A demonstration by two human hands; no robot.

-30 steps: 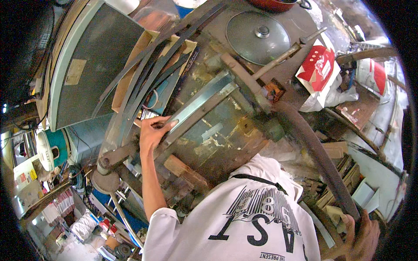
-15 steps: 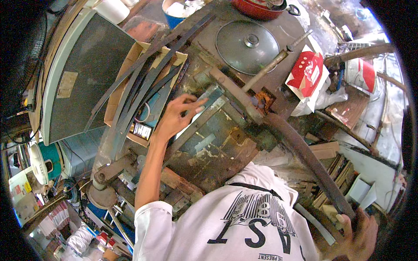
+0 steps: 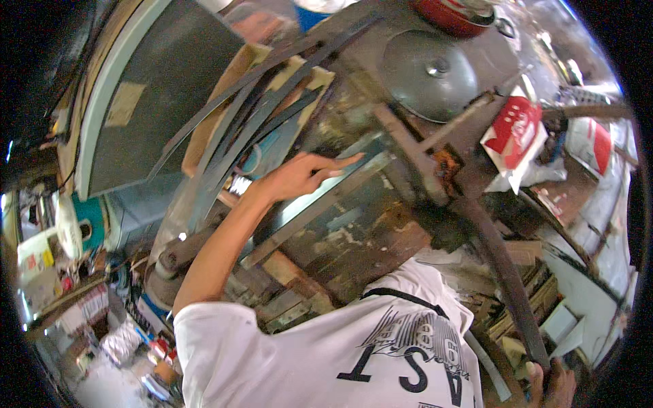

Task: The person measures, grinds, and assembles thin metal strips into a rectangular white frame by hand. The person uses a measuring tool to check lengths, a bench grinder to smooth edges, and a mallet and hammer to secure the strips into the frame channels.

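My left hand (image 3: 299,178) is over a flat, shiny pale strip (image 3: 296,212) lying along the bed of a worn metal bench machine (image 3: 360,224). Its index finger stretches toward the machine's crossbar, and the other fingers are partly curled. Nothing shows in this hand; whether the fingertip touches the strip, I cannot tell. At the lower right my right hand (image 3: 554,387) grips the end of a long, dark metal lever (image 3: 503,279). That lever slopes up to the machine's rusty joint (image 3: 447,166).
Long dark metal strips (image 3: 238,129) lie across an open cardboard box (image 3: 218,122) on the left. Beyond the machine are a glass pan lid (image 3: 425,78) and a red pan (image 3: 452,17). A red and white carton (image 3: 513,132) stands right of the lever's joint.
The view has shifted, so the scene sits farther right. My left hand's pinched fingers have parted, with the index now straightened. My right hand keeps hold of the lever's end.
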